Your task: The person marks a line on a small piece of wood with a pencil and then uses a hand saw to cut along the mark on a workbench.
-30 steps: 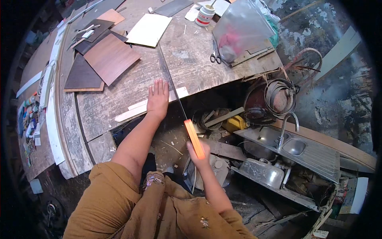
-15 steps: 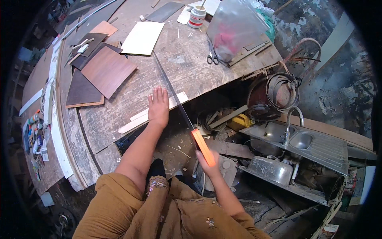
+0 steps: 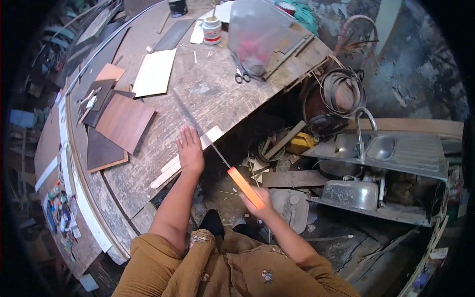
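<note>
My right hand (image 3: 259, 202) is wrapped round the orange handle of a handsaw (image 3: 243, 186), out past the edge of the worktable (image 3: 203, 111). The thin blade, partly blurred, runs up and left from the handle across a pale wood strip (image 3: 214, 134) at the table's edge. Flat on that strip, left of the blade, lies my left hand (image 3: 190, 152), its fingers stretched out away from me. The strip's near end shows left of my wrist, beside another pale piece. Where the teeth meet the wood is too small to make out.
Brown panels (image 3: 125, 121) and a cream sheet (image 3: 155, 73) lie left on the table. Farther back are a white jar (image 3: 212, 30), scissors (image 3: 242, 76) and a clear plastic bag (image 3: 252, 37). Metal sinks (image 3: 391, 153) and a yellow container (image 3: 301, 142) stand below right.
The view has shifted and turned a little. The saw handle has moved nearer the table edge, and less of the blade shows on my side. My left hand stays pressed on the strip.
</note>
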The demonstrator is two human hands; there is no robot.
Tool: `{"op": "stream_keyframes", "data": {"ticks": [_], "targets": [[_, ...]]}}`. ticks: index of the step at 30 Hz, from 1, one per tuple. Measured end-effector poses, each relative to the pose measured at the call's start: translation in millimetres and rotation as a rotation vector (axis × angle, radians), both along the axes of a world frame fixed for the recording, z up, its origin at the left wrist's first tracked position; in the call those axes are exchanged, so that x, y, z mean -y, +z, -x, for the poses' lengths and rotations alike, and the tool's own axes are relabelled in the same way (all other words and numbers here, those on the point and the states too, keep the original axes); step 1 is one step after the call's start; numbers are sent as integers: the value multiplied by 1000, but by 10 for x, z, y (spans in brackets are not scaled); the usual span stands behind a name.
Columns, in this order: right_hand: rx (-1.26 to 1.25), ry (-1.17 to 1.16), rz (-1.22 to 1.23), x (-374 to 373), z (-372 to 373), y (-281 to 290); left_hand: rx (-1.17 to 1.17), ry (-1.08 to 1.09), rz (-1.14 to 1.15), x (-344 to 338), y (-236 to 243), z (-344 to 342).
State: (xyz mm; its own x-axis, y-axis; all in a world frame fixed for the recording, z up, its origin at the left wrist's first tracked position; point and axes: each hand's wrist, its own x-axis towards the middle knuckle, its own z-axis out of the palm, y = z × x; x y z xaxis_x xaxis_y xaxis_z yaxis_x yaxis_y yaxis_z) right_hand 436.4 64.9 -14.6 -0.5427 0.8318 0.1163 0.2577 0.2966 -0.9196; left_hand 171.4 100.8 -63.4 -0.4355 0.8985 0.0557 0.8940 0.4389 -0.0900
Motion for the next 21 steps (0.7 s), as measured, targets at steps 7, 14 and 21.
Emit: {"op": "stream_keyframes", "data": {"ticks": [7,14,21], "targets": [[-31,-6,43,113,-95,34,-31,43,10,43,10,22],[-52,51,9,157,-442,68,-39,11,52,-62,-5,-39],[-118,-43,31,-59,30,1,-38,29,43,-28,51,-100]]}}
